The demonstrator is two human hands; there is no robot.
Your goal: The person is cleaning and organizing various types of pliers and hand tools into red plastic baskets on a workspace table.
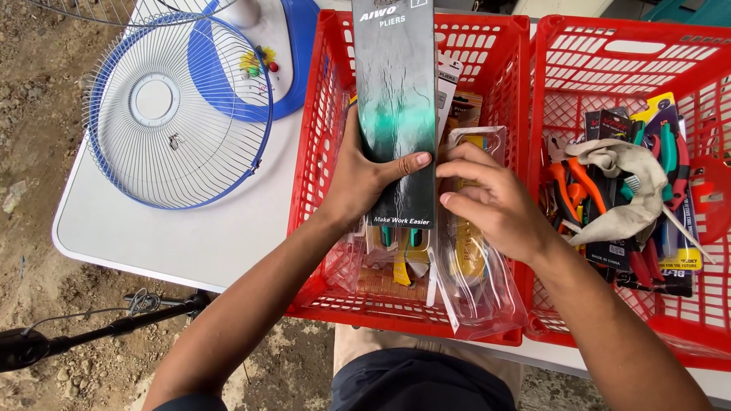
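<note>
We see two red plastic baskets side by side on a white bench [175, 236]. The left basket [320, 114] holds carded tool packs stacked on edge, and clear plastic blister packs [476, 281] crowd its near right corner, pressing against the right hand. The right basket [708, 84] is full of pliers and cutters with orange, red and green grips, with a grey rag [628, 190] draped over them. To the far left on the bench lie a blue wire fan guard [179, 114] and a blue and white fan base [278, 53]. Below the bench edge a black pole [99, 331] lies over the dirt ground.

The pliers pack [396, 106] is a long, narrow card, dark grey to black with a teal-green smudge across its middle and white print at top and bottom. It stands in the left basket, rising above the other packs. Its long axis runs away from us, its top end past the upper frame edge and its bottom end nearest our body.

Our left hand [362, 171] grips the pack from its left edge, thumb across the front. Our right hand [495, 202] rests with curled fingers at the pack's right edge, touching it and the packs behind it.
</note>
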